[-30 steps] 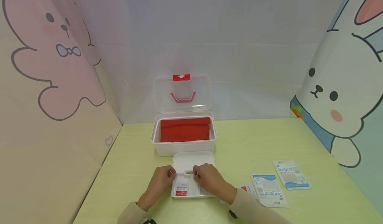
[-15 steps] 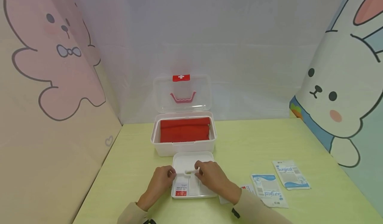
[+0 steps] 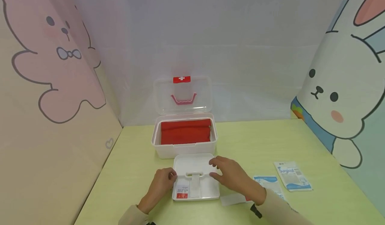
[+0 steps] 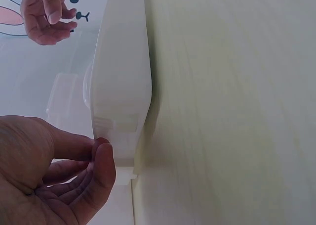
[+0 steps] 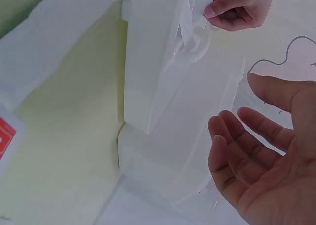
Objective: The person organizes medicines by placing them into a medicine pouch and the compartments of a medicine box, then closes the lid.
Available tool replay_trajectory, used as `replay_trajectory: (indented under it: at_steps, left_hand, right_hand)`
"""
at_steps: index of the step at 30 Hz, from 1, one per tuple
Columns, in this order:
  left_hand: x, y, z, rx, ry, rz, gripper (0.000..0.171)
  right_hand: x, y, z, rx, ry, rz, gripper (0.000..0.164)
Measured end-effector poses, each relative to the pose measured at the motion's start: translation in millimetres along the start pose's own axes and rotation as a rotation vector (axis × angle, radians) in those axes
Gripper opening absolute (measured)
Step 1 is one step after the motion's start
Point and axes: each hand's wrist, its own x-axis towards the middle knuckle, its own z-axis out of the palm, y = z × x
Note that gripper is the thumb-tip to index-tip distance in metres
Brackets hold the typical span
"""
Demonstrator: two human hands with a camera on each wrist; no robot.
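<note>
A shallow white tray (image 3: 189,163) with a slotted centre handle lies on the table. My left hand (image 3: 160,183) pinches its left rim between thumb and forefinger; in the left wrist view the fingertips (image 4: 102,148) sit right at the tray wall (image 4: 121,76). Inside the tray are a small white packet with a red label (image 3: 182,191) and a white strip (image 3: 195,186) that reaches up to the handle. My right hand (image 3: 230,175) hovers by the tray's right edge, fingers parted and holding nothing, as the right wrist view also shows.
Behind the tray stands a white first-aid box (image 3: 184,149), its clear lid raised, with a red fabric item (image 3: 185,131) inside. To the right lie two packets marked Surgical, one farther back (image 3: 293,176) and one partly behind my forearm (image 3: 269,182), and a white packet (image 3: 233,199).
My right hand has drawn away from the tray's handle toward the right, its fingers spreading. The left hand stays on the left rim. The white strip now shows fully.
</note>
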Motion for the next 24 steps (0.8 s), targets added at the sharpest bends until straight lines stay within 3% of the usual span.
replay_trajectory:
  at_steps: [6, 11, 17, 24]
  left_hand:
    - [0.5, -0.2, 0.9, 0.005, 0.014, 0.014, 0.005]
    - [0.5, -0.4, 1.6, 0.004, 0.011, 0.012, 0.005]
    - [0.6, -0.7, 1.1, 0.007, -0.003, 0.002, 0.005]
    - [0.0, -1.2, 1.3, -0.001, -0.003, -0.005, 0.005]
  right_hand:
    - [-10, 18, -6, 0.052, 0.006, -0.039, 0.015]
    - [-21, 28, -8, 0.082, -0.085, -0.009, 0.013]
    - [-36, 32, -7, 0.102, -0.226, 0.081, 0.027]
    - [-48, 34, 3, 0.063, -0.254, 0.052, 0.033]
